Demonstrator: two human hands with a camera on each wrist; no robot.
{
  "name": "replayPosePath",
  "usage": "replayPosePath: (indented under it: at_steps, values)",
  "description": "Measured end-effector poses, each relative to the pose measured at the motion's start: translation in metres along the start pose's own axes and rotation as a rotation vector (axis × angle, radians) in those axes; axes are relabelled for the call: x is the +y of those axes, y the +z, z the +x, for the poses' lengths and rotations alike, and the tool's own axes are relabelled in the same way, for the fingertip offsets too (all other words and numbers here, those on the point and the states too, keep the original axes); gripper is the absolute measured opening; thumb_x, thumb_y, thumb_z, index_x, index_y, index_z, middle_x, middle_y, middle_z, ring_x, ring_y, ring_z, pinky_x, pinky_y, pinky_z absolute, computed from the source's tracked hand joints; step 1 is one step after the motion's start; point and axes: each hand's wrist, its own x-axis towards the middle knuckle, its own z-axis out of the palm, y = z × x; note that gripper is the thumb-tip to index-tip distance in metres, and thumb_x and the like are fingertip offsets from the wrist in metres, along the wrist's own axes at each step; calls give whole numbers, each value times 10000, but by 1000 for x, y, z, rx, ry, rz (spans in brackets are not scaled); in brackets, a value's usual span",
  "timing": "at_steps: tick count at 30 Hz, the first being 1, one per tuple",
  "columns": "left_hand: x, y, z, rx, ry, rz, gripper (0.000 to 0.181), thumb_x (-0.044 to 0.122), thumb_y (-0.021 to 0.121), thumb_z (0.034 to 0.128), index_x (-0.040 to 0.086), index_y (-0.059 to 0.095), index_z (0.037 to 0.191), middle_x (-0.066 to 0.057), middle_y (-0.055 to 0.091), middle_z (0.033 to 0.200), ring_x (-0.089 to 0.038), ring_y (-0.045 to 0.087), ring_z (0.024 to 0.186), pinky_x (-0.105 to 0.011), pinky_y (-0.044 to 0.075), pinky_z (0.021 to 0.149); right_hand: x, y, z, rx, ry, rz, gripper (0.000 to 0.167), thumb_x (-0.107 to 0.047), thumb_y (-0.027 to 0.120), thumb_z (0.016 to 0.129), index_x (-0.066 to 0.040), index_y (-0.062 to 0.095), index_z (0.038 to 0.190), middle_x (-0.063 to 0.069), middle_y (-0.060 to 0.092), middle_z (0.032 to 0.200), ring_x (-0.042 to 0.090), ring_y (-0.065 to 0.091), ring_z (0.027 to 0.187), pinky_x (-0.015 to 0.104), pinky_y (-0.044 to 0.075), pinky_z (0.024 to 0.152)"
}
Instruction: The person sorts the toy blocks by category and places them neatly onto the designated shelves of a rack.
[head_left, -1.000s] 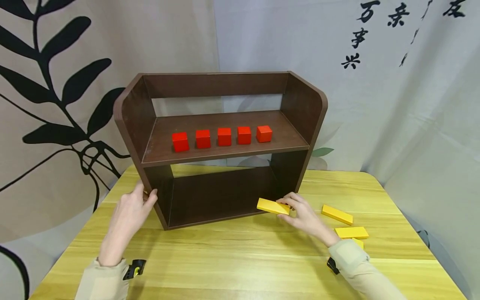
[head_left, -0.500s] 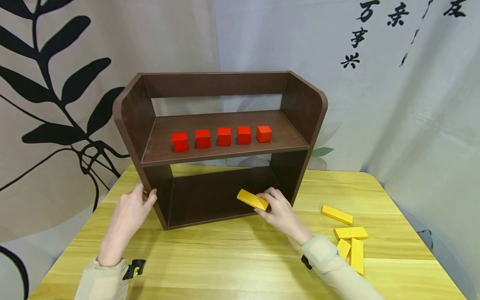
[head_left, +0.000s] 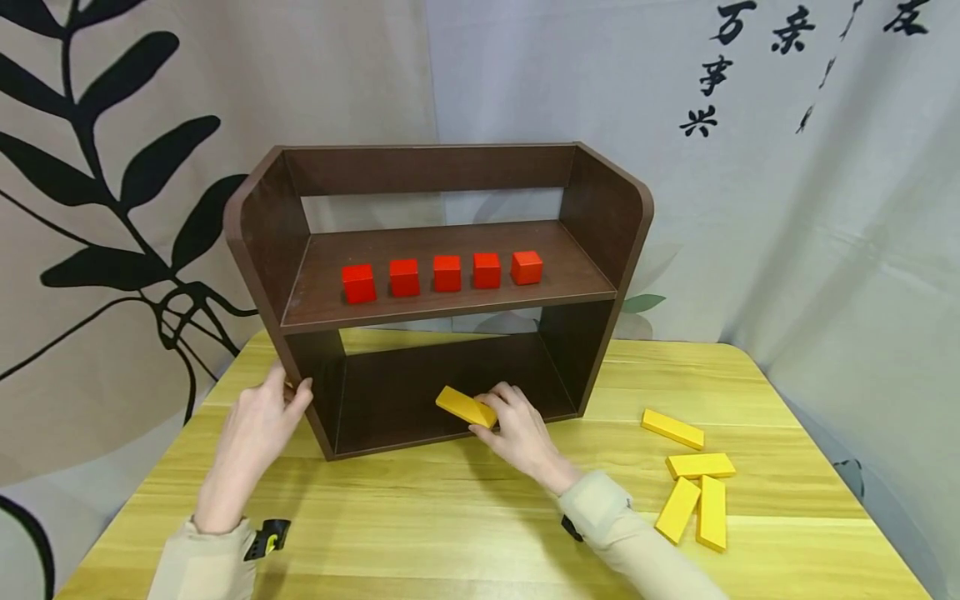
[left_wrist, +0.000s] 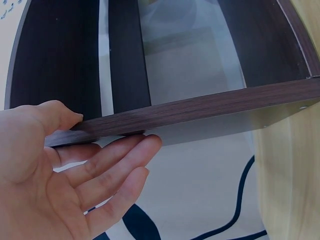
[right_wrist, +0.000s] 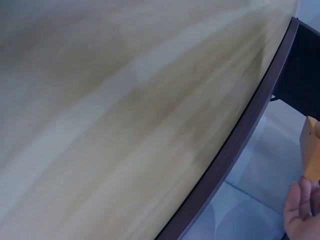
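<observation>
In the head view a brown two-tier shelf stands on the table. My left hand grips the front edge of its left side panel; in the left wrist view the thumb of the left hand is on one face and the fingers are on the other. My right hand pinches one end of a yellow block at the front of the lower tier. The right wrist view shows this yellow block and part of the right hand at the right edge.
Several red cubes stand in a row on the upper tier. To the right on the table lie several yellow blocks, two of them side by side near the front. A printed curtain hangs behind.
My right hand has moved left along the shelf's lower front with the yellow block, uncovering the blocks on the table at the right. The left hand has stayed in place.
</observation>
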Motion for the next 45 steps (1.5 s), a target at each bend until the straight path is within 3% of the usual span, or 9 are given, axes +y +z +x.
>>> replayPosePath:
  at_steps: [18, 27, 36, 45]
  values:
    - [0, -1, 1, -1, -3, -2, 254, 242, 445, 987, -1, 481, 1052, -232, 673, 812, -179, 508, 483, -298, 342, 422, -31, 29, 15, -111, 6, 46, 347, -277, 756, 808, -82, 674, 1082, 29, 609, 978, 148, 546, 830, 242, 506, 712]
    - [1, -2, 2, -3, 1, -7, 260, 241, 444, 989, -7, 482, 1058, -240, 673, 819, -173, 501, 477, -297, 341, 419, -38, 36, 19, -185, 14, 84, 343, -283, 732, 831, -126, 685, 1132, 33, 610, 990, 133, 515, 809, 197, 466, 693]
    - [1, -1, 2, -5, -4, -5, 262, 239, 447, 987, -14, 487, 1045, -239, 668, 810, -175, 498, 476, -298, 344, 418, -42, 40, 19, -257, -14, 28, 339, -308, 709, 844, -158, 692, 1147, 23, 598, 965, 104, 485, 770, 173, 449, 675]
    - [0, -1, 1, 4, 3, 5, 257, 240, 450, 983, -9, 488, 1034, -224, 668, 794, -177, 479, 473, -298, 330, 424, -50, 44, 18, -370, -65, -13, 464, -335, 692, 840, -145, 624, 1257, 42, 572, 1017, 111, 476, 793, 172, 458, 712]
